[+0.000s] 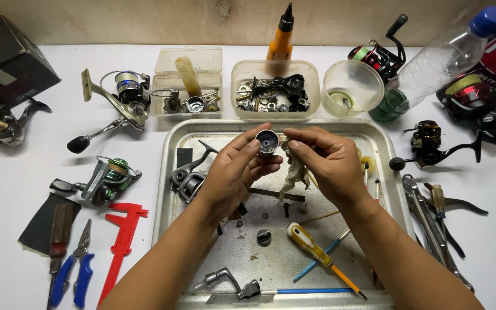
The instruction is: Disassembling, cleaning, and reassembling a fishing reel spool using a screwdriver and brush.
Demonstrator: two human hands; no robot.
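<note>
Over the far half of the dented silver metal tray (173, 172) at the desk's middle, left hand (233, 172) pinches a small round silver metal spool part (268, 141), grip clamped on it by thumb and fingertips, open face up. Right hand (328, 163) just beside it, grip closed on a grimy whitish rag (294, 172) that hangs toward the tray. Yellow-handled screwdriver (311, 247) lies near the tray's near edge. Red plastic caliper (120, 241) sits toward the desk's left edge.

Bare patch of metal tray (202, 131) ahead of left hand (233, 172) and right hand (328, 163), yellow-handled screwdriver (311, 247) and reel body (188, 181) crowding tray floor, parts tubs (275, 89) walling the far edge, open table at far left front.
</note>
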